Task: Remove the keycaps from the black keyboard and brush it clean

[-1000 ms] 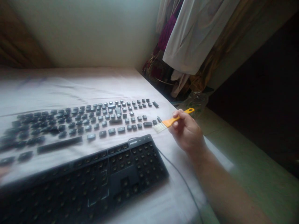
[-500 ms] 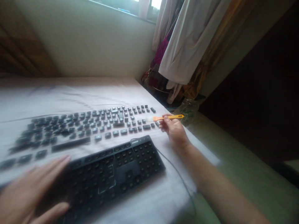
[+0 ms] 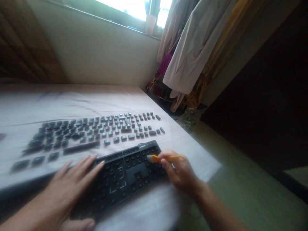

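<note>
A black keyboard base (image 3: 125, 173) with its keycaps taken off lies on a white cloth (image 3: 72, 102). My right hand (image 3: 179, 173) is closed on a small orange-handled brush (image 3: 163, 158), whose white bristles touch the number-pad end of the base. Flat on the left-middle of the base rests my left hand (image 3: 69, 184), fingers spread, holding nothing. Behind the base, several loose black keycaps (image 3: 96, 130) are laid out in rows on the cloth.
The cloth-covered surface ends just right of the keyboard, with a greenish floor (image 3: 240, 179) beyond. Hanging clothes and curtains (image 3: 192, 48) fill the upper right. A wall with a bright window sill (image 3: 120, 16) runs behind.
My right hand brought the brush down from beside the keycaps to the number-pad end of the base. My left hand slid further onto the base. The view tilted upward.
</note>
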{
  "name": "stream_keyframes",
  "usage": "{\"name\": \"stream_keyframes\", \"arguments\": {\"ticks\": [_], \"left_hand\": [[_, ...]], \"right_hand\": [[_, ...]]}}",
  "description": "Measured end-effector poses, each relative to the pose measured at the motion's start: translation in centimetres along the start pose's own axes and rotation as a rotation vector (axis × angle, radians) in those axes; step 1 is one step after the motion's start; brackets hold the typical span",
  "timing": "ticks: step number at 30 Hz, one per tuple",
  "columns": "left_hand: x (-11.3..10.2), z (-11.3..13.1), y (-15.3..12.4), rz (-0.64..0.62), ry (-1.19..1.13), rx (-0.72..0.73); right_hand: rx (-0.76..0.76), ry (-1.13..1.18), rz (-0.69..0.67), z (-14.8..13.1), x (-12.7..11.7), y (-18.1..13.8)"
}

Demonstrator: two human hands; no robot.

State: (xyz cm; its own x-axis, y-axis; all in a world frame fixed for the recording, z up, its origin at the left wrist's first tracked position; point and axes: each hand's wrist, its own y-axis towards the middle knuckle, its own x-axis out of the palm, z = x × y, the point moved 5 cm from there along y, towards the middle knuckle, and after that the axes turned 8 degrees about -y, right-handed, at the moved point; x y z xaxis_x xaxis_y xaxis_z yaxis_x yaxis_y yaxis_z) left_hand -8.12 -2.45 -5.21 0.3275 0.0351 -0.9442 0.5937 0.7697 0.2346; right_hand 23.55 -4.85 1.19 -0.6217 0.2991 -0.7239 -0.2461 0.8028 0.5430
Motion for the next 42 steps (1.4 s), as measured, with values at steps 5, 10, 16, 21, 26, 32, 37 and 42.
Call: {"name": "stream_keyframes", "arguments": {"ticks": [5, 10, 16, 21, 26, 32, 37, 42], "left_hand": [[0.7, -0.5, -0.1, -0.031, 0.04, 0.028], [-0.1, 0.8, 0.3, 0.002, 0.016, 0.034], [0.3, 5.0, 1.8, 0.052, 0.039, 0.179], [1.1, 5.3, 2.6, 0.083, 0.137, 0.271], [1.4, 4.8, 2.2, 0.063, 0.096, 0.12], [1.4, 4.8, 2.3, 0.05, 0.158, 0.193], [1.4, 4.4, 2.4, 0.064, 0.189, 0.225], [1.5, 5.0, 2.4, 0.08, 0.152, 0.19]], "right_hand": [[0.128, 0.124, -0.157, -0.2, -1.6, -0.3], [0.366, 0.351, 0.156, 2.1, -4.0, -0.2], [0.472, 0.31, 0.378, 4.9, -1.2, -1.2], [0.555, 0.308, 0.435, 5.8, 0.0, -3.2], [0.522, 0.265, 0.343, 5.6, 0.4, -3.7], [0.566, 0.25, 0.291, 5.6, 0.1, -4.2], [0.724, 0.351, 0.442, 6.7, -0.3, -4.8], [0.715, 0.354, 0.437, 6.3, -0.1, -3.8]]}}
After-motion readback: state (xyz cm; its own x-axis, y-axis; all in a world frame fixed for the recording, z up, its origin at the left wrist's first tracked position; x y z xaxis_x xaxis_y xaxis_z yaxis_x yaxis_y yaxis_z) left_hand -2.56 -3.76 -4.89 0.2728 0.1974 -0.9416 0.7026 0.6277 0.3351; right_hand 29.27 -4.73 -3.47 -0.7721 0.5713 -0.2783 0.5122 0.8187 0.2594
